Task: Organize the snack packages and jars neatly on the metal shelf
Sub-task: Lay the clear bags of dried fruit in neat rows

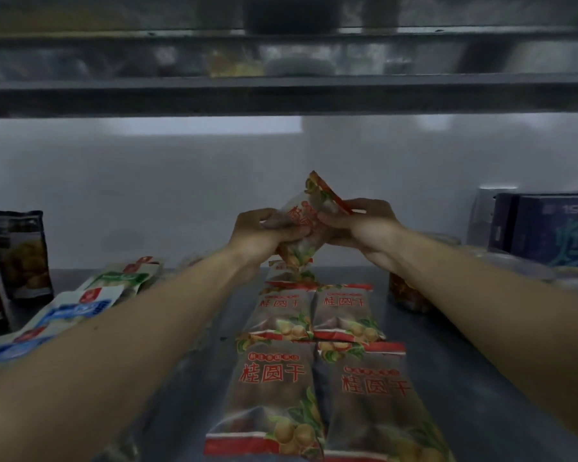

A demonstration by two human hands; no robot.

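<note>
Both hands hold one clear snack bag with red lettering [306, 213] above the back of the metal shelf [474, 378]. My left hand [264, 233] grips its left side and my right hand [357, 225] pinches its red top edge. The bag is tilted, its top corner pointing up. Below it, several matching dried-longan bags lie flat in two columns: two near ones [274, 395] [377, 405], two further back [281, 311] [344, 310], and another [289, 273] partly hidden under the held bag.
Blue-and-white packets [64, 311] and a green-and-white one [127, 278] lie at the left, under my left forearm. Dark pouches [20, 255] stand at the far left. A jar [407, 295] sits behind my right forearm; a dark blue box [554, 228] stands at the right. An upper shelf [281, 95] hangs overhead.
</note>
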